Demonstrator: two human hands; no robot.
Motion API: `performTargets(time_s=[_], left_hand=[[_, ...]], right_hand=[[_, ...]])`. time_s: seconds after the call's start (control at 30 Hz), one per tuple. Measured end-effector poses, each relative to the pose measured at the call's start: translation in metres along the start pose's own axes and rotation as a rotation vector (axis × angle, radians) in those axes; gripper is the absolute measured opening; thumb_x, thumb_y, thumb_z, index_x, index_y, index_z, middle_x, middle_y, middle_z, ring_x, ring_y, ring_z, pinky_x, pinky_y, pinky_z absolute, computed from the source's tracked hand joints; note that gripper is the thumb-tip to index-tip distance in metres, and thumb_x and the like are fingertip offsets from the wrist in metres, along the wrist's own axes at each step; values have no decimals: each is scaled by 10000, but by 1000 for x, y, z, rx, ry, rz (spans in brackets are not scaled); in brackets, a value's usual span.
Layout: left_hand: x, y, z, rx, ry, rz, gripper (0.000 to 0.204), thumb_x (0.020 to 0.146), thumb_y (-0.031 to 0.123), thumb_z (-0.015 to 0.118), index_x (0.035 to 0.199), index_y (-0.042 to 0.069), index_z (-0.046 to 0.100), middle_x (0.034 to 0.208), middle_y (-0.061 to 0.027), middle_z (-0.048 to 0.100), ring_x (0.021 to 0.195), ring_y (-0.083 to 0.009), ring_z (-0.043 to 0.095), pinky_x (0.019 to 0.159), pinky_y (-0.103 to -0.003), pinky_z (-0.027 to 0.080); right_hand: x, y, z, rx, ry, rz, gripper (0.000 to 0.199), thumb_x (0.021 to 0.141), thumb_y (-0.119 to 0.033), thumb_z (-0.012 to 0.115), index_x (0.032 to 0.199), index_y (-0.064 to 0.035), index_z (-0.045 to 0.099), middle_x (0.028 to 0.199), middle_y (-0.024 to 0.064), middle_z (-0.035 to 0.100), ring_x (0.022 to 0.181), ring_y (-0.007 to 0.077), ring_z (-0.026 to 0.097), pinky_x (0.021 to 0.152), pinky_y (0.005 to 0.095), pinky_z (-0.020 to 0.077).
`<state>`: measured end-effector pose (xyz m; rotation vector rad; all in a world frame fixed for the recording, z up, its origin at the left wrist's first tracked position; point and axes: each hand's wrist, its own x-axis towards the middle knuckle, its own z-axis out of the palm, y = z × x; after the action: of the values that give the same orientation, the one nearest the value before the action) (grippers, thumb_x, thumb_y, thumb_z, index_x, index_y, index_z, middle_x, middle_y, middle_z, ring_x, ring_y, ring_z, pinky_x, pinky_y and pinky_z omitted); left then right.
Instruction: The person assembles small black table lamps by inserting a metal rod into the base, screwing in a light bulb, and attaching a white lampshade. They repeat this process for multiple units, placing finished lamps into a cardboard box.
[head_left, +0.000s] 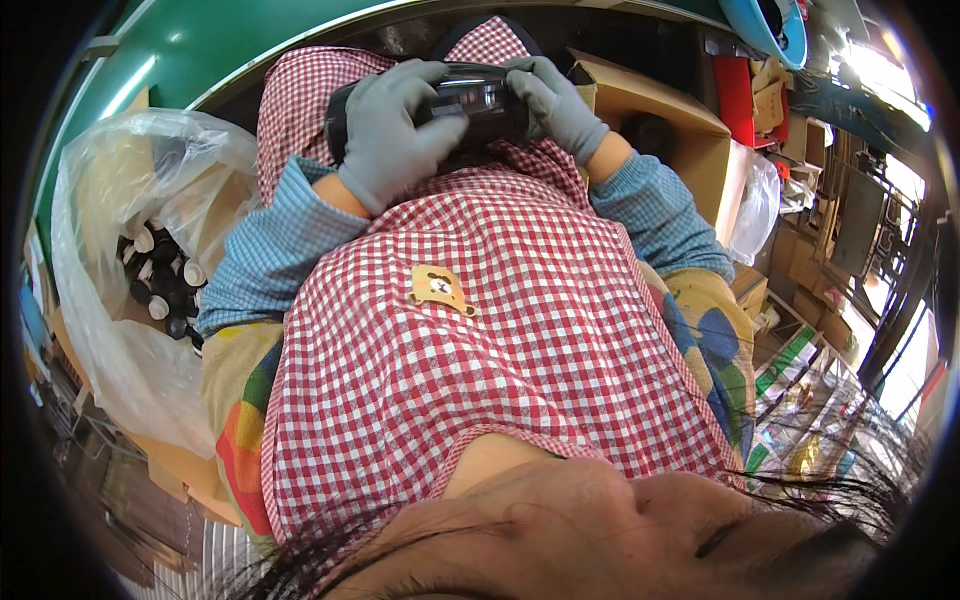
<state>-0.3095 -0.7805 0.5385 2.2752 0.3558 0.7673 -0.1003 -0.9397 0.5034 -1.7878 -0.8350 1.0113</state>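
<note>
A glossy black, rounded cylinder (pixel 482 98) lies sideways across my lap, held between both hands. I cannot make out its exact kind. My left hand (pixel 393 135), in a grey glove, wraps over its left part with the thumb along the near side. At its right end my right hand (pixel 562 108), gloved in grey too, closes with bent fingers on the edge. Part of the cylinder is hidden under the left hand. A red-and-white checked apron (pixel 480 240) covers my lap below it.
To the left, a clear plastic bag (pixel 110 215) lines a box and holds several small black and white pieces (pixel 165 275). An open cardboard box (pixel 680 105) stands at the right, near my right forearm. A green table (pixel 215 45) runs along the far left. A blue basin (pixel 765 30) sits at the far right.
</note>
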Motion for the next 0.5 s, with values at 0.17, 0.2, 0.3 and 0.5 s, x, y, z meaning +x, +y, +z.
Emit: performTargets(time_s=[0.17,0.2,0.3,0.5], left_hand=[[-10,24,-13,164,-180,113,251,780,325,791,814,87,720,1269,-52,714,1286,-258,603,1141,-522,334],[-11,18,-22,158,-184,132,223,774,291,797,821,90,712,1262,-54,714,1281,-261,604,1130,-522,351],[-4,16,-70,140,-144,162,354,753,76,746,1098,89,668,1189,-107,697,1176,-320,642,1017,-474,488],[-17,-78,-224,-478,-179,-620,349,847,-20,695,1190,9,640,1075,-81,690,1009,-208,677,872,-343,554]], right_hand=[[9,4,6,-47,-182,-3,519,838,-227,790,1280,-61,575,1126,166,646,1025,277,637,848,373,535],[7,-5,8,61,-159,-17,493,903,-262,736,1320,-60,567,1142,141,642,1044,272,627,861,366,534],[-13,-57,8,199,-170,111,450,1069,-314,487,1454,-81,504,918,47,645,801,113,629,674,249,524],[17,-62,-11,73,54,-226,469,1043,-162,563,1496,-58,507,1091,54,676,906,100,621,816,239,516]])
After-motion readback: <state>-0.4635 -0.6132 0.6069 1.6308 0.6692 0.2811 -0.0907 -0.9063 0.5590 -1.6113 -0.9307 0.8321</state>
